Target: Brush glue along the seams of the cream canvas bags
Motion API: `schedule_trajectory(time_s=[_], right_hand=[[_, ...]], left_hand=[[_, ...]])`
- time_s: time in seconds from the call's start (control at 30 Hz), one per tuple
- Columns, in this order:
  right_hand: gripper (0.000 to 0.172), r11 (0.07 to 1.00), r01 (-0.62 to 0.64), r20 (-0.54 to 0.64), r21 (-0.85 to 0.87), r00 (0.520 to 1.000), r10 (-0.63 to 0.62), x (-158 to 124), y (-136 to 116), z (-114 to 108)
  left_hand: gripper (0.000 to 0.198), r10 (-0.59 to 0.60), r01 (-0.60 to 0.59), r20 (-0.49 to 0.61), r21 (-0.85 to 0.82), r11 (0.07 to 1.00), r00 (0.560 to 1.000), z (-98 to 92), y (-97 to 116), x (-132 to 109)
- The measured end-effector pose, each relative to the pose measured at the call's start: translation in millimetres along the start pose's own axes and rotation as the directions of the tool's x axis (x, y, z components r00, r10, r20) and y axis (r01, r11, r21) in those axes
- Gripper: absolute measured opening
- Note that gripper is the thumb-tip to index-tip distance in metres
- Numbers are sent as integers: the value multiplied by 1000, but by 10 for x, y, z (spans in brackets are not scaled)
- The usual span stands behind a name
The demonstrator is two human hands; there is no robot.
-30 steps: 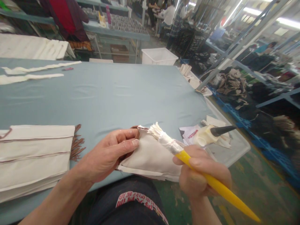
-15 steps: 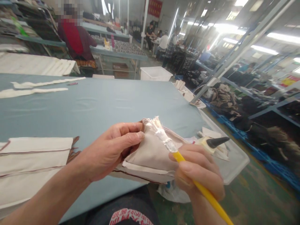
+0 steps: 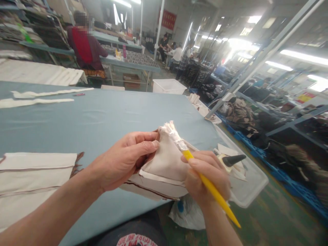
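A beige fabric piece [image 3: 167, 159] is held up over the near edge of the blue-grey table [image 3: 112, 118], with the bristles of a yellow-handled brush [image 3: 208, 184] at its upper edge. The left hand [image 3: 125, 159] pinches one corner between thumb and fingers; the right hand [image 3: 220, 177] is closed around the brush (the handle's pointed end pokes out below). Leftward lie sewn panels [image 3: 33, 171]; rightward, a black cone-shaped tip [image 3: 233, 160] sits above a translucent tray [image 3: 249, 198].
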State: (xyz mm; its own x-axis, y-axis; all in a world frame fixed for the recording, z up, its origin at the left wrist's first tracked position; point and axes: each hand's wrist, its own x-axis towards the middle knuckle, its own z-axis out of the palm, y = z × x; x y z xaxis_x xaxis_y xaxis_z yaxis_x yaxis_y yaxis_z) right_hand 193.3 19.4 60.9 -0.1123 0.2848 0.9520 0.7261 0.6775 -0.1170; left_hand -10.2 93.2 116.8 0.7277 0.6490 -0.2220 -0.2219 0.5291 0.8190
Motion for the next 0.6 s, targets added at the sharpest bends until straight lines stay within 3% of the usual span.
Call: schedule_trajectory(time_s=[0.1, 0.23, 0.4, 0.53, 0.6], right_hand=[[7, 999, 38, -44, -12, 998, -39, 7, 4, 24], [7, 999, 33, -1, 10, 999, -33, 27, 0, 71], [7, 1000, 26, -91, -17, 995, -27, -23, -5, 43], [8, 999, 12, -4, 32, 1000, -12, -28, -31, 71], [9, 1000, -15, -13, 19, 1000, 15, -19, -32, 109]], left_hand=[[34, -11, 11, 20, -2, 1000, 1000, -2, -9, 7], [35, 17, -17, -13, 10, 1000, 1000, -29, -26, 23], [41, -19, 19, -11, -1, 1000, 1000, -46, -35, 27], [39, -8, 8, -33, -4, 1000, 999, -59, -51, 33], [38, 0, 0, -39, 1, 1000, 999, -75, -62, 39]])
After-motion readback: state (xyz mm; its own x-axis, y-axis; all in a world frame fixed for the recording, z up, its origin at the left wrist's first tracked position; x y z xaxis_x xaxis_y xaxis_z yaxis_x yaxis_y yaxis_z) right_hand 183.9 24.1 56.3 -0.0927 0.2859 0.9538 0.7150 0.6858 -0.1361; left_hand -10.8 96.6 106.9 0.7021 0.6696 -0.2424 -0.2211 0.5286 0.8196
